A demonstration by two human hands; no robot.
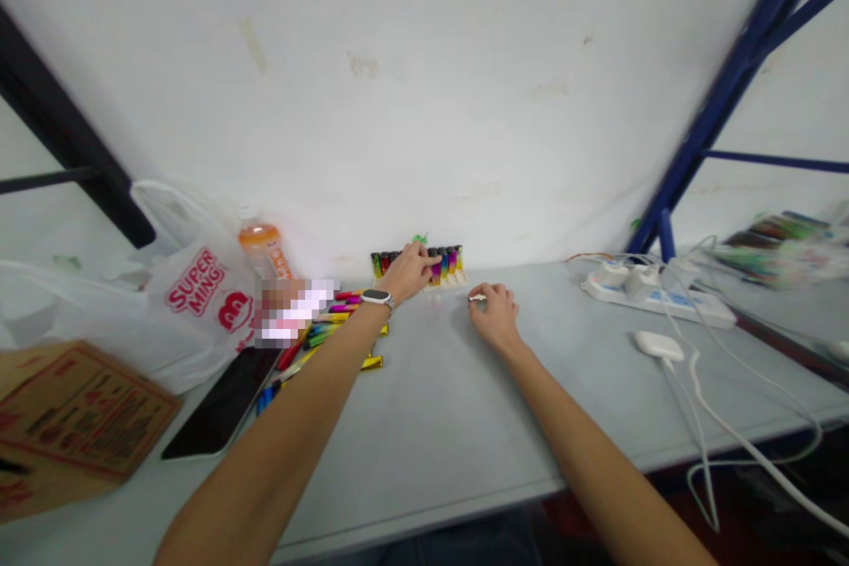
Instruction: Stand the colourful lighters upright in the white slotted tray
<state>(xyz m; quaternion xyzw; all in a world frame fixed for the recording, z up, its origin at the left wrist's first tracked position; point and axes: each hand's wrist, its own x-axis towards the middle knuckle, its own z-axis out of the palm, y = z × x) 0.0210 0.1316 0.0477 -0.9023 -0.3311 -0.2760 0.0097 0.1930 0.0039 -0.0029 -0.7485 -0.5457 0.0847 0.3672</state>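
Observation:
A row of small colourful cylinders (452,260) with dark tops stands in a pale rack (456,280) against the wall. My left hand (412,270), with a watch (377,295) on its wrist, reaches over the row, its fingers closed on one of the cylinders (436,271). To the right of the rack, my right hand (494,311) rests on the table with its fingers closed round a small shiny metallic piece (478,297). More bright, shiny sticks (322,329) lie loose on the table, partly hidden behind my left forearm.
At left are a cardboard box (86,424), a white plastic bag (199,283), an orange-labelled bottle (262,243) and a dark tablet (225,407). A power strip (703,308), a white charger (659,346) and cables lie at right, beside a blue metal frame (703,124).

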